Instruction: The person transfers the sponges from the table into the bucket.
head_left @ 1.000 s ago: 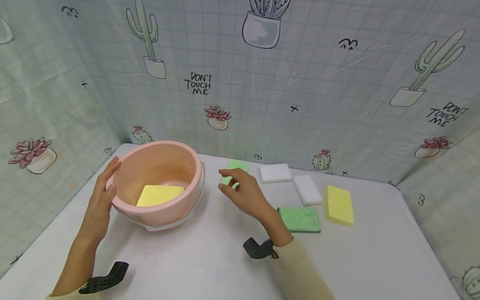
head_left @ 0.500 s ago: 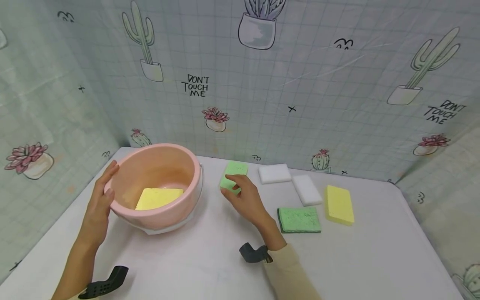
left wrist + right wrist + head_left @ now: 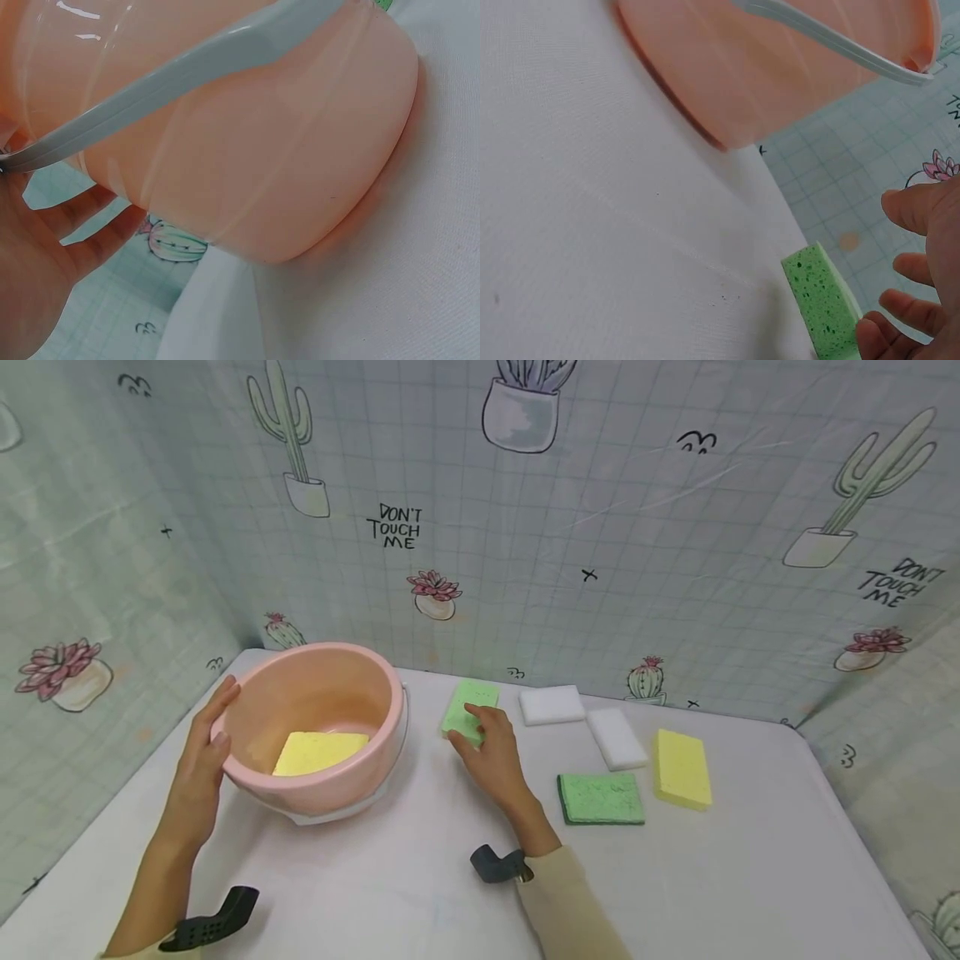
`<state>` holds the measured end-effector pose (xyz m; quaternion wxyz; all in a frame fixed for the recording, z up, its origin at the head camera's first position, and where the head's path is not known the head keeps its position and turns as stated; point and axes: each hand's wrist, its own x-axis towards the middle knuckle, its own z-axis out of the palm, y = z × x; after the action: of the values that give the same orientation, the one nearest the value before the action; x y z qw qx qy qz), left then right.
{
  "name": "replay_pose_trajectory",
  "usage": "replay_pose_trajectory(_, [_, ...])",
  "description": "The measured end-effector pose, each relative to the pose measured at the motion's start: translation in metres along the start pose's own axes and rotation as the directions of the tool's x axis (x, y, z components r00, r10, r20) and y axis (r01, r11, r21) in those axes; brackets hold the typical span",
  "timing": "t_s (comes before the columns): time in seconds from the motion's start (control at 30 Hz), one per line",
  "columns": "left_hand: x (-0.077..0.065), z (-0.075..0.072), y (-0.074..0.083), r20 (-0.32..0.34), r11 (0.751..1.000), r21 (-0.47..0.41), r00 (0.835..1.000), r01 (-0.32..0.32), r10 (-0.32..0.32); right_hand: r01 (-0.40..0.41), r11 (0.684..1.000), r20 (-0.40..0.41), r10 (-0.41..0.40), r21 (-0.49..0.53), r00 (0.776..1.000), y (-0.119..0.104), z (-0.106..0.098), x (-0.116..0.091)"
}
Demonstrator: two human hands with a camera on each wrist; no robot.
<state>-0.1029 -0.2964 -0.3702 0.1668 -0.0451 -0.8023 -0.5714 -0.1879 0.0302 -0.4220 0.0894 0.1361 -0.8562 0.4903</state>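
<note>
A pink bucket (image 3: 375,777) with a pale handle (image 3: 165,90) stands at the left of the table, a yellow sponge (image 3: 318,752) inside it. My left hand (image 3: 191,768) rests against the bucket's left side, fingers fairly straight along the outside and thumb at the rim. To the right of the bucket lies a light green sponge (image 3: 472,692). Over its near end hovers my right hand (image 3: 495,760), thumb and fingers spread apart. The right wrist view shows that hand (image 3: 941,277) beside the green sponge (image 3: 821,300); whether a fingertip touches it I cannot tell.
Two white sponges, one flat at the back (image 3: 552,705) and one slanted (image 3: 617,739), lie farther right. A green sponge with a darker edge (image 3: 600,799) and a yellow sponge (image 3: 681,768) are nearby. A cactus-print curtain (image 3: 525,543) borders the white table (image 3: 420,893).
My right hand has shifted slightly right and lower in view, its thumb and fingers spreading wider, so more of the light green sponge shows. The left hand stays on the bucket.
</note>
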Motion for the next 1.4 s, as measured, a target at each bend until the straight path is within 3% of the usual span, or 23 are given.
replay_pose_trajectory(0.37, [0.003, 0.001, 0.002, 0.01, 1.0, -0.007, 1.0, 0.0, 0.0, -0.02, 1.0, -0.121, 0.019, -0.006, 0.993, 0.003, 0.014, 0.002])
replay_pose_trajectory(0.77, [0.002, -0.003, 0.004, 0.006, 1.0, -0.009, 1.0, 0.002, -0.002, -0.086, 0.991, -0.221, 0.063, -0.1, 0.973, 0.016, 0.031, 0.006])
replay_pose_trajectory(1.0, [0.0, -0.002, 0.004, 0.005, 1.0, 0.005, 1.0, 0.001, -0.001, -0.194, 0.958, -0.267, 0.135, -0.211, 0.954, 0.014, 0.042, 0.011])
replay_pose_trajectory(1.4, [0.002, -0.001, 0.0, 0.022, 1.0, -0.012, 1.0, 0.006, -0.006, -0.334, 0.894, -0.308, 0.241, -0.299, 0.92, 0.012, 0.05, 0.016])
